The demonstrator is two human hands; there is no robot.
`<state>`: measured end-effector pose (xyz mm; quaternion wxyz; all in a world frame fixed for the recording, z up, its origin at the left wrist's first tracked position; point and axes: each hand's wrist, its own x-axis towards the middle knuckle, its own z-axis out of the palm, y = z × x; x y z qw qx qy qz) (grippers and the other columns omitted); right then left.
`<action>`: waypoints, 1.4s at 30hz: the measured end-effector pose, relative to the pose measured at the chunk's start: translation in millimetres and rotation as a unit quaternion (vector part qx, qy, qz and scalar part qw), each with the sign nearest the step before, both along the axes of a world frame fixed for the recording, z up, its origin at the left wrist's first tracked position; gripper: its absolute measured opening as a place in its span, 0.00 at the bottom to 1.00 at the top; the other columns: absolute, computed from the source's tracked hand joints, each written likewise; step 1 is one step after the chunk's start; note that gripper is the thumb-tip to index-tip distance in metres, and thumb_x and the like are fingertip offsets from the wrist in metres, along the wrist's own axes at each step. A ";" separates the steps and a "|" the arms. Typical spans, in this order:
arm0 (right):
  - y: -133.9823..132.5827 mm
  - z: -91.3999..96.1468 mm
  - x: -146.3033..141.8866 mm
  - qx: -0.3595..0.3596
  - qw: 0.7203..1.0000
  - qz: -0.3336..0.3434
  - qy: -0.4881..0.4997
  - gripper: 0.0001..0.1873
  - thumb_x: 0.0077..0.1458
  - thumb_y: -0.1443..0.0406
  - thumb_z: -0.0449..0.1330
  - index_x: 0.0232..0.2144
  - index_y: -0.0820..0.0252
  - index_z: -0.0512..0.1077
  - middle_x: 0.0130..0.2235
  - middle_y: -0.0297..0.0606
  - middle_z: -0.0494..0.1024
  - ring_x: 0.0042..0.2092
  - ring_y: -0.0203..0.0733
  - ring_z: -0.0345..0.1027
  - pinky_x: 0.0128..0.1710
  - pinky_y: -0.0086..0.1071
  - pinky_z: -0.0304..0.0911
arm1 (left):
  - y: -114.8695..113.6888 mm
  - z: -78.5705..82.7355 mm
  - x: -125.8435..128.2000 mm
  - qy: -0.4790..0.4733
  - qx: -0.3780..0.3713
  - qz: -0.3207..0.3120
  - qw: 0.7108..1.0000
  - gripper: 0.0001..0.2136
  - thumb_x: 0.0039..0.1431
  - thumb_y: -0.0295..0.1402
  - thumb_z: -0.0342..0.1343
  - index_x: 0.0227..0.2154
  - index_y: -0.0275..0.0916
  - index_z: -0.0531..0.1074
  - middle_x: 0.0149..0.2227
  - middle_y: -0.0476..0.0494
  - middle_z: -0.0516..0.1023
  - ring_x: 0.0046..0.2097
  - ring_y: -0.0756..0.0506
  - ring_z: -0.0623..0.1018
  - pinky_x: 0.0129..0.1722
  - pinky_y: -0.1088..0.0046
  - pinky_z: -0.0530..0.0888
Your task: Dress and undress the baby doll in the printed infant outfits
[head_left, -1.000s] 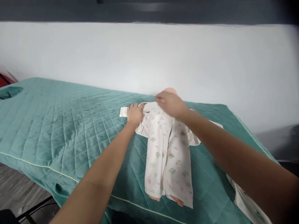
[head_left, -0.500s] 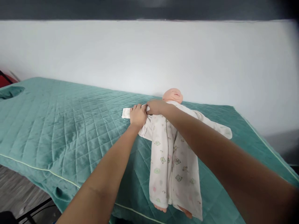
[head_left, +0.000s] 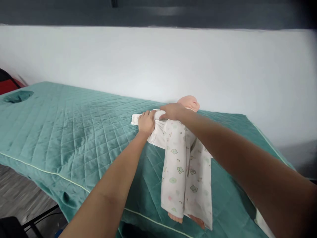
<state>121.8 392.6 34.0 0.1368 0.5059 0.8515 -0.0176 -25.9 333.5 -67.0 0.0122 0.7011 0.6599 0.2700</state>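
Note:
A baby doll [head_left: 189, 102] lies on its back on a teal quilted table [head_left: 74, 132], dressed in a white printed sleepsuit [head_left: 184, 168]. Its bare feet poke out near the table's front edge. My left hand [head_left: 146, 123] is closed on the suit's left sleeve near the doll's shoulder. My right hand [head_left: 170, 111] reaches across the doll's chest and grips the fabric at the same shoulder, touching my left hand. The doll's body looks turned a little onto its side. My right forearm hides the doll's other arm.
A white wall runs right behind the table. The table has a face hole [head_left: 18, 96] at the far left. Something red and black [head_left: 8, 84] shows at the left edge. Grey floor and a dark table leg [head_left: 37, 219] lie below the front edge.
My right hand moved from over the doll's neck to its left shoulder and closed on the fabric. The doll's far sleeve has dropped from sight and its body has rolled slightly.

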 end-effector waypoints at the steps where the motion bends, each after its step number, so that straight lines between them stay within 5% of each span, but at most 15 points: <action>1: -1.6 3.4 5.0 0.005 1.000 -0.004 0.001 0.24 0.61 0.48 0.59 0.53 0.54 0.73 0.48 0.47 0.80 0.46 0.54 0.74 0.43 0.40 0.63 | -0.2 -0.8 -0.3 -0.004 -0.003 0.001 1.000 0.20 0.69 0.30 0.41 0.60 0.46 0.68 0.52 0.38 0.76 0.54 0.38 0.73 0.52 0.60 0.66; 14: -17.0 19.0 41.8 0.039 0.998 -0.041 0.037 0.25 0.61 0.47 0.56 0.54 0.52 0.71 0.52 0.45 0.78 0.50 0.55 0.72 0.44 0.41 0.63 | 2.4 -9.5 0.6 -0.022 -0.047 0.086 0.995 0.13 0.66 0.25 0.43 0.49 0.42 0.69 0.50 0.39 0.78 0.54 0.38 0.74 0.52 0.60 0.67; 27: -10.6 -12.2 13.2 0.021 0.999 -0.014 0.043 0.26 0.59 0.46 0.58 0.50 0.58 0.73 0.51 0.48 0.78 0.49 0.56 0.72 0.44 0.41 0.64 | -3.3 -7.1 7.2 0.104 0.013 0.021 0.994 0.21 0.68 0.34 0.50 0.63 0.44 0.62 0.58 0.36 0.72 0.59 0.36 0.69 0.59 0.55 0.64; 34: -31.7 -7.4 10.3 0.038 0.996 -0.012 0.075 0.23 0.63 0.53 0.57 0.53 0.60 0.71 0.56 0.51 0.76 0.54 0.58 0.70 0.50 0.46 0.64 | -7.2 -8.0 4.3 0.060 -0.001 0.066 0.996 0.22 0.68 0.33 0.48 0.63 0.45 0.63 0.57 0.37 0.72 0.58 0.37 0.70 0.53 0.58 0.69; 38: -40.0 -2.1 31.4 0.072 0.987 -0.036 0.136 0.24 0.68 0.54 0.48 0.55 0.61 0.71 0.57 0.52 0.75 0.56 0.57 0.70 0.53 0.46 0.64 | -8.5 -9.4 2.6 0.034 0.006 0.112 0.993 0.23 0.67 0.31 0.48 0.64 0.46 0.63 0.57 0.37 0.73 0.58 0.36 0.70 0.54 0.56 0.68; 42: -47.6 -8.9 74.5 0.081 0.943 -0.106 0.306 0.21 0.67 0.57 0.47 0.50 0.58 0.75 0.55 0.45 0.79 0.55 0.55 0.71 0.55 0.45 0.63 | -6.3 -11.9 1.3 0.017 -0.002 0.132 0.991 0.25 0.66 0.30 0.48 0.65 0.48 0.62 0.56 0.36 0.73 0.58 0.36 0.70 0.53 0.56 0.68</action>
